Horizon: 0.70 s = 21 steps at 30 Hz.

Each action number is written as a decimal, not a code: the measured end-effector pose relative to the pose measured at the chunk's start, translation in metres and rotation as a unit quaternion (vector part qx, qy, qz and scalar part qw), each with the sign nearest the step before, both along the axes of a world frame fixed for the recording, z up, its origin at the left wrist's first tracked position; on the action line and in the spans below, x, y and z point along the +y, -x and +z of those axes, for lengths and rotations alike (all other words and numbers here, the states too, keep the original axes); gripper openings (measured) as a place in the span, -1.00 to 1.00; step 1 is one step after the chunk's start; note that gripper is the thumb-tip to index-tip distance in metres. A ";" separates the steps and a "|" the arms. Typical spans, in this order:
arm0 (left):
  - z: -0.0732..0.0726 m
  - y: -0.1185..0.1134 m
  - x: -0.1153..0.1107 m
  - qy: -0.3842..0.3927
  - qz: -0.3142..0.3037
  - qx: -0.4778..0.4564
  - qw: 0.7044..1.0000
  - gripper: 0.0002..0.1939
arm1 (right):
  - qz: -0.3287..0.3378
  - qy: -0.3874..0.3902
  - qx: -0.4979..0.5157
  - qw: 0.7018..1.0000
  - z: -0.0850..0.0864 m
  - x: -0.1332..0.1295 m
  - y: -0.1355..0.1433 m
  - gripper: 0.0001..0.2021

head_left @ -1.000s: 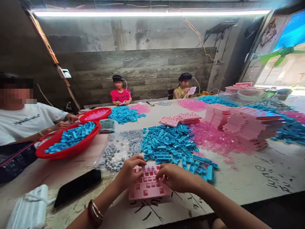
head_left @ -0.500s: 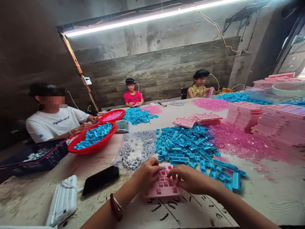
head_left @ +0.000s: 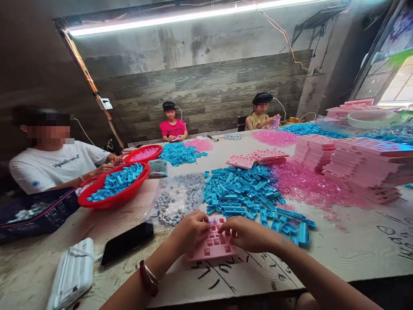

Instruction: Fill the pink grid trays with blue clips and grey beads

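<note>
A pink plate with rows of square holes [head_left: 208, 252] lies tilted on the table before me, with small pale pieces in its far row. My left hand [head_left: 191, 230] is bent over its far left side, thumb and fingers drawn together. Over the right side curls my right hand [head_left: 247, 234], its fingertips down at the holes. Whatever sits between the fingers of either hand is too small or hidden. Just beyond are a heap of blue plastic pieces [head_left: 238, 189] and a clear bag of small beads [head_left: 177, 198].
Stacks of pink plates [head_left: 351, 163] and scattered clear pink pieces [head_left: 309, 183] lie to the right. Leftward are a black phone [head_left: 127, 244], a white power bank [head_left: 72, 273], a red basket [head_left: 114, 202] and a dark basket [head_left: 40, 219]. Several co-workers sit around the table.
The whole view has shifted, so things appear further left and slightly higher. Both hands stay at the pink plate, with only small finger movement.
</note>
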<state>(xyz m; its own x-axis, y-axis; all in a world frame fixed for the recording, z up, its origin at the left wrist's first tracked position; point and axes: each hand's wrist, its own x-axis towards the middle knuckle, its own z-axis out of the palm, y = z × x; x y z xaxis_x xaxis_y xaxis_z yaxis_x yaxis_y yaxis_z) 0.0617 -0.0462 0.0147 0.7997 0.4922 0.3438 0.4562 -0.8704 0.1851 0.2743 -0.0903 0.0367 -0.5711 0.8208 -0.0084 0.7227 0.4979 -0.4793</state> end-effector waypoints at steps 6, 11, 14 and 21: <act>0.004 -0.001 -0.002 -0.023 0.003 0.014 1.000 -0.90 | 0.001 0.007 0.003 1.000 0.002 -0.001 -0.001 -0.60; 0.006 -0.003 -0.004 -0.008 0.020 0.025 0.999 -0.90 | -0.011 0.026 0.015 0.999 0.007 -0.003 0.000 -0.54; 0.008 -0.002 -0.004 0.015 0.034 0.002 0.999 -0.88 | -0.009 0.028 0.011 0.999 0.011 -0.004 0.000 -0.56; 0.012 0.002 -0.001 0.000 0.044 0.022 0.999 -0.90 | -0.005 0.027 0.022 0.999 0.016 -0.006 0.000 -0.54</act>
